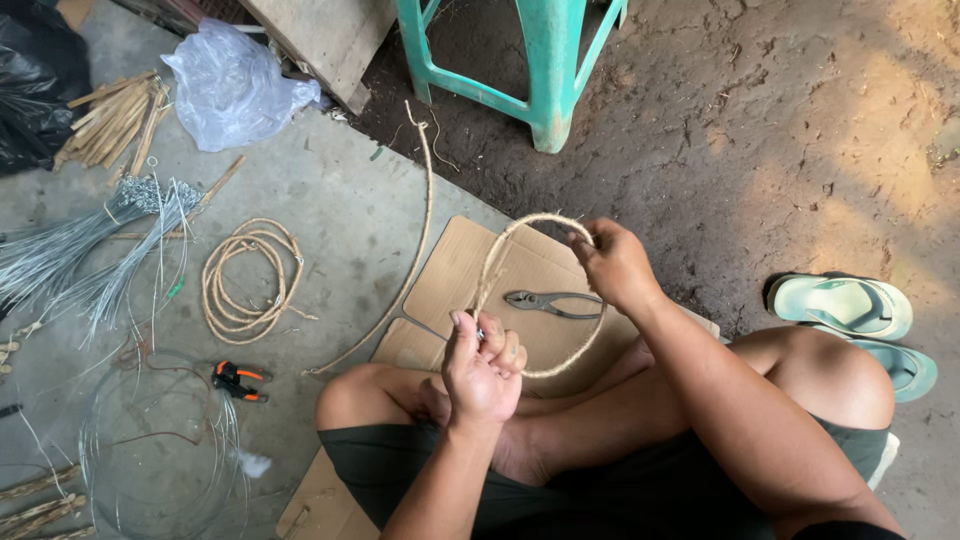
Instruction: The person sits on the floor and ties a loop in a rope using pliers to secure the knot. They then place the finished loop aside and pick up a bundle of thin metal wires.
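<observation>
Between two hands [484, 368], one rope ring [497, 262].

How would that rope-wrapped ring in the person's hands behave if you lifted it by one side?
The ring would probably hold its shape: it keeps a smooth curve gripped only by the left hand and right hand. It looks light, being thin. Its fibrous wrap likely gives good grip.

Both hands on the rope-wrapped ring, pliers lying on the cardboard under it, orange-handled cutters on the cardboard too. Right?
Not quite. The head view shows the orange-handled cutters on the concrete floor, left of the cardboard, not on it. The rest holds: left hand and right hand both grip the rope-wrapped ring, and the pliers lie on the cardboard under it.
</observation>
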